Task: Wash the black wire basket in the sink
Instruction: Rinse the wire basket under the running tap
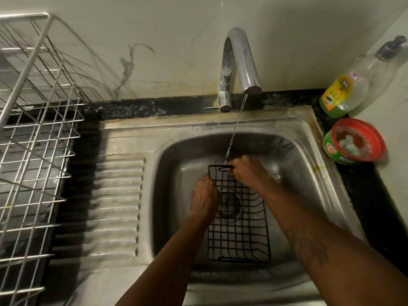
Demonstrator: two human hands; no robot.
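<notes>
A black wire basket [239,230] is held over the steel sink [176,155], above the drain. My left hand [205,196] grips its left rim. My right hand [247,172] grips the far rim near the top right corner. A thin stream of water [234,133] runs from the chrome tap [241,60] and lands at the basket's far edge, right by my right hand.
A large silver wire dish rack [37,138] stands on the left, beside the ribbed drainboard [117,206]. At the right of the sink sit a dish-soap bottle [344,91] and a red-rimmed tub of dish paste with a scrub pad [355,142]. Dark counter runs along the right.
</notes>
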